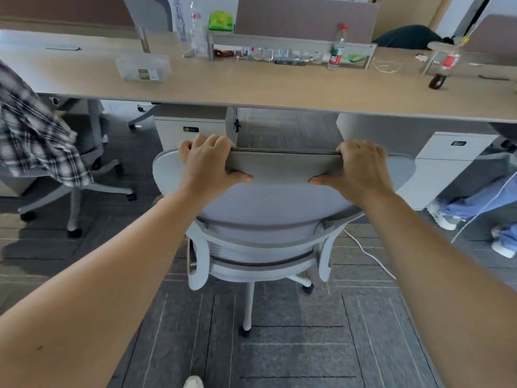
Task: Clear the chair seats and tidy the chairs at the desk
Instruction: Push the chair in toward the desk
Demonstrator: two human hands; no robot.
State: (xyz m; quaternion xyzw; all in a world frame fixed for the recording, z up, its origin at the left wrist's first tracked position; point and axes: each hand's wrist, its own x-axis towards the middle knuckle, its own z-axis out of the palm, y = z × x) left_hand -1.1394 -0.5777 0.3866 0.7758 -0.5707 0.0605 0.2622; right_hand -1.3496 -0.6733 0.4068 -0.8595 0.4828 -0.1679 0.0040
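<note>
Here, gripping the chair (pixel 268 208) headrest (pixel 284 168).
Left hand (pixel 208 165) and right hand (pixel 361 170) clamped at its ends, fingers (pixel 212 141) curled over top, thumbs beneath.

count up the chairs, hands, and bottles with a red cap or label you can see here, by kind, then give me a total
Chairs: 2, the held chair and the shirt chair
Hands: 2, left hand and right hand
Red bottles: 2, upright bottle and tipped bottle
Total: 6

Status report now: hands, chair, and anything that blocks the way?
Left hand and right hand grip chair backrest top. Chair faces desk, not tucked in. Nothing visible blocks it.
</note>
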